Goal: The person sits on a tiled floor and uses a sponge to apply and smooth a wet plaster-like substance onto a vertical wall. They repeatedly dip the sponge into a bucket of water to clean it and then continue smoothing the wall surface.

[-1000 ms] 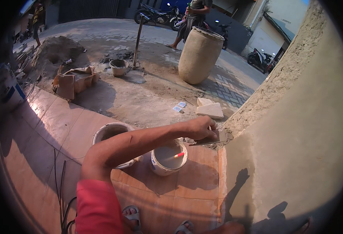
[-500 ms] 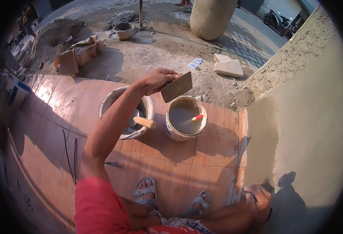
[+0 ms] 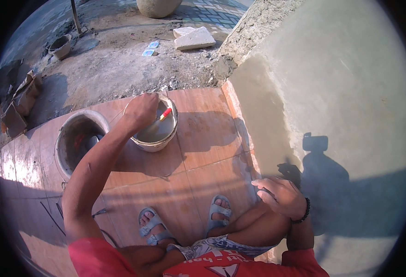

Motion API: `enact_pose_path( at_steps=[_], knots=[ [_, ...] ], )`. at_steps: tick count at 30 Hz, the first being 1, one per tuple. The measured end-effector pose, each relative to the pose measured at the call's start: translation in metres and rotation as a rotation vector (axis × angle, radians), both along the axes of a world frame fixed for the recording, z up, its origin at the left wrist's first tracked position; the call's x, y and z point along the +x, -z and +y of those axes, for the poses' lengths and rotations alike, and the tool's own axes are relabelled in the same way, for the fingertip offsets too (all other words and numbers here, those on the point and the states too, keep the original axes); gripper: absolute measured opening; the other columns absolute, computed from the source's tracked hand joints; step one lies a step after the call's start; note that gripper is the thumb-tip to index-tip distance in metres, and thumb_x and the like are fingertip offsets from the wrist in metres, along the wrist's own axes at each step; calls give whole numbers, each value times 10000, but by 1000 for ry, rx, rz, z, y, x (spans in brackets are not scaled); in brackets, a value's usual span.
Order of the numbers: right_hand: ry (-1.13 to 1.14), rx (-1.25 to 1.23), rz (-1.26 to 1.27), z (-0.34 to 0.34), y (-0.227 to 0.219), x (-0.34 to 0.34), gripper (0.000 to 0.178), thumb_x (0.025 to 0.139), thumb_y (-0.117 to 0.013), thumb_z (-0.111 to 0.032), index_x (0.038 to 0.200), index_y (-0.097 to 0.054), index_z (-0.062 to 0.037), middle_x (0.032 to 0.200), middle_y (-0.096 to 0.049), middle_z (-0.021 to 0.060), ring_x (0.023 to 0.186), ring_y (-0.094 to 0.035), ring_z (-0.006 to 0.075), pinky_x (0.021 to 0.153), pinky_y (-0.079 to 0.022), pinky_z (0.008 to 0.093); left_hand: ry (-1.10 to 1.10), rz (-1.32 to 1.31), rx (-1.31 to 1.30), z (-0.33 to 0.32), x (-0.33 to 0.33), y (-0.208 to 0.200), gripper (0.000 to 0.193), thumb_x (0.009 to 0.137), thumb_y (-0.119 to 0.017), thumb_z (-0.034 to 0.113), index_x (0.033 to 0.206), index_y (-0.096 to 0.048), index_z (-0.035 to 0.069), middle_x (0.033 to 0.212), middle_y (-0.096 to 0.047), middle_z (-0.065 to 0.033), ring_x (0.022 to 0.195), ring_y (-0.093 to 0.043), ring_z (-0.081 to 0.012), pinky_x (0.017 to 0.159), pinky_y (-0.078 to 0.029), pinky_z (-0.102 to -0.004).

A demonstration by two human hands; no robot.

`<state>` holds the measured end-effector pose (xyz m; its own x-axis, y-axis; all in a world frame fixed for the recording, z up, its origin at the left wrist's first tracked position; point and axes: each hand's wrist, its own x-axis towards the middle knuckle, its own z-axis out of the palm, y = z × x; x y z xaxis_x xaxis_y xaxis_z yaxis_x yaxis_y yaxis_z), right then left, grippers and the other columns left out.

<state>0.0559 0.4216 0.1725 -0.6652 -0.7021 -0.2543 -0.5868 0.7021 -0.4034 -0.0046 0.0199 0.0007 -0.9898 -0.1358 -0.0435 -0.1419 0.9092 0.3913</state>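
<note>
My left hand (image 3: pixel 143 109) is closed in a fist over the left side of a white bucket (image 3: pixel 153 147) of cloudy water. The flat rectangular plate it gripped earlier is hidden beneath the hand. A brush with a red and yellow handle (image 3: pixel 165 114) leans in this bucket. Left of it stands a wider mortar bucket (image 3: pixel 64 131), with part of a trowel (image 3: pixel 92 141) showing inside; my forearm covers the rest. My right hand (image 3: pixel 282 196) holds nothing, its fingers apart, near the freshly plastered wall (image 3: pixel 265 115) beside my knee.
Orange tiles (image 3: pixel 203 161) lie under my sandalled feet, bordered by rubble and soil. Two pale blocks (image 3: pixel 194 38), small blue-white packets (image 3: pixel 150 49), a torn carton (image 3: pixel 20 104) and a small mortar pail (image 3: pixel 60 47) lie beyond. Dark rods (image 3: pixel 53 217) rest at lower left.
My left hand has lowered from above the buckets to the water bucket, and the plate has gone out of sight. My right hand has loosened its fingers. The view has turned right.
</note>
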Motion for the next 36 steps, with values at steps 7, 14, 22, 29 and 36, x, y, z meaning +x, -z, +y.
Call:
enact_pose_path(
  at_steps=[7, 14, 22, 29, 36],
  knots=[
    [19, -53, -2, 10, 2, 3, 257, 858, -606, -118, 1109, -629, -69, 941, -654, 142, 799, -637, 349, 700, -524, 417, 93, -132, -42, 3, -4, 20, 169, 795, -576, 50, 887, -680, -46, 940, -685, -249, 903, -685, -369, 769, -560, -440],
    [138, -78, -56, 8, -2, 4, 272, 819, -623, -72, 1088, -634, -27, 873, -648, 174, 763, -647, 337, 696, -517, 384, -87, -283, 349, -40, -37, 15, 200, 857, -660, 178, 977, -702, 24, 853, -694, -158, 796, -669, -248, 708, -517, -396],
    [82, 22, -36, 4, 0, 4, 291, 807, -626, -76, 1090, -626, -8, 869, -648, 183, 771, -637, 344, 700, -510, 402, 29, -281, 533, -91, -7, -27, 322, 857, -712, 255, 1101, -681, 48, 889, -692, -93, 741, -635, -184, 650, -515, -344],
    [-71, 43, 132, -25, -10, 17, 305, 917, -520, -164, 1180, -593, -26, 995, -634, 191, 912, -597, 348, 817, -467, 408, -169, -304, 428, -160, 84, -98, 292, 826, -728, 186, 1040, -654, 3, 783, -677, -91, 564, -596, -145, 489, -471, -297],
    [-113, 208, -18, -10, 3, -7, 331, 1002, -471, -259, 1254, -587, -78, 1176, -624, 182, 1092, -576, 370, 959, -444, 435, -360, -655, 177, -196, 146, 4, 270, 718, -772, 107, 972, -704, 48, 791, -687, -111, 668, -657, -237, 540, -499, -364]
  ],
)
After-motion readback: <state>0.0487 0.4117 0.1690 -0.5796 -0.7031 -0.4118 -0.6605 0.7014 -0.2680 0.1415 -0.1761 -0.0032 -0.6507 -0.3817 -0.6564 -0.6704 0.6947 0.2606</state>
